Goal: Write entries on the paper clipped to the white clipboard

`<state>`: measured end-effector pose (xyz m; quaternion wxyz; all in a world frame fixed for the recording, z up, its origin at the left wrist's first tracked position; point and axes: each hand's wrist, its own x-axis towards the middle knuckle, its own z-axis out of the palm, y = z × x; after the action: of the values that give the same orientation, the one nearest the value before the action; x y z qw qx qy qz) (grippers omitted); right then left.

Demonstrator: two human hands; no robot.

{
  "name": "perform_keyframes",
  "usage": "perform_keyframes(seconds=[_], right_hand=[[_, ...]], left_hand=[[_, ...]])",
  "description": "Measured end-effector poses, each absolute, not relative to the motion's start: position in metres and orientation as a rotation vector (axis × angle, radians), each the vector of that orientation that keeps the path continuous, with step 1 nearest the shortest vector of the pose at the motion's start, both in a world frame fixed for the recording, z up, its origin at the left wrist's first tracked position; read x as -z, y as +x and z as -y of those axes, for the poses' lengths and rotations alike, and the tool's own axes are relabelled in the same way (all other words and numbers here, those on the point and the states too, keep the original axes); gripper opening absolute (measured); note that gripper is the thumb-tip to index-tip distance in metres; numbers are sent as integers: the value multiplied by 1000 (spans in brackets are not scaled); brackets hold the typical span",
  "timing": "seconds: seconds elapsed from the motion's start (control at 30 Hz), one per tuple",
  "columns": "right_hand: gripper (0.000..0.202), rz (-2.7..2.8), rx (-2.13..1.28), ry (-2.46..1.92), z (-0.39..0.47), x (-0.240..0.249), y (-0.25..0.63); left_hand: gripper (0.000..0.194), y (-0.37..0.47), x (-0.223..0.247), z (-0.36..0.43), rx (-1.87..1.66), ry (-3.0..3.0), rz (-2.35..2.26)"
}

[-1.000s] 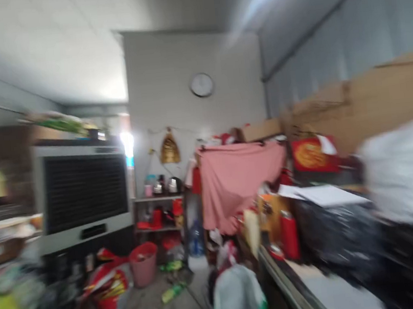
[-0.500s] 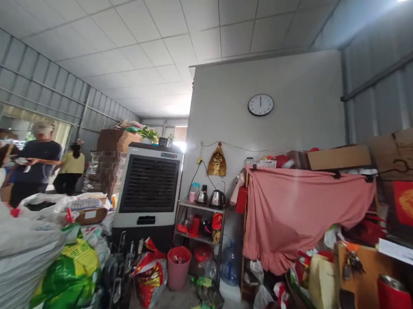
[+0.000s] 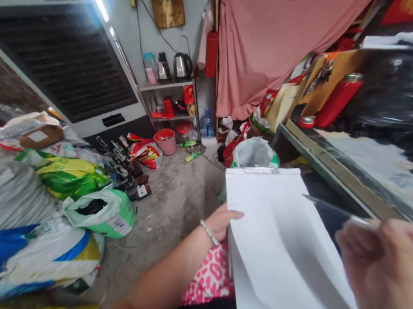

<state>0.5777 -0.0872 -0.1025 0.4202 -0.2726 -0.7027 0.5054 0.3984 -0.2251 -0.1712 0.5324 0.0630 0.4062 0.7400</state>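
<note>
A clipboard with blank white paper [image 3: 274,236] rests on my lap, over pink patterned cloth [image 3: 208,279]. My left hand [image 3: 221,222], with a bead bracelet at the wrist, grips the clipboard's left edge. My right hand [image 3: 387,263] is blurred at the lower right and holds a dark pen [image 3: 330,208] whose tip hovers by the paper's right edge.
Filled sacks and plastic bags [image 3: 31,212] pile up on the left. A big air cooler [image 3: 60,66] stands behind them. A shelf with kettles [image 3: 172,79], a pink bucket [image 3: 165,141] and a pink curtain [image 3: 282,28] stand ahead. A table edge [image 3: 333,170] runs along the right.
The view has dropped from the room and ceiling down to my lap. Both hands, the clipboard and the pen have come into view.
</note>
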Motion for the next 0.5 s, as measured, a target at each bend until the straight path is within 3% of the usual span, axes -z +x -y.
perform_keyframes(seconds=[0.13, 0.2, 0.37, 0.5], right_hand=[[34, 1416, -1674, -578, 103, 97, 531], [45, 1604, -1616, -595, 105, 106, 527], [42, 1888, -1188, -791, 104, 150, 539], [39, 1694, -1227, -903, 104, 174, 539]], left_hand=[[52, 398, 173, 208, -1671, 210, -909], [53, 399, 178, 202, -1624, 224, -880], [44, 398, 192, 195, -1590, 216, -829], [45, 393, 199, 194, -1589, 202, -797]])
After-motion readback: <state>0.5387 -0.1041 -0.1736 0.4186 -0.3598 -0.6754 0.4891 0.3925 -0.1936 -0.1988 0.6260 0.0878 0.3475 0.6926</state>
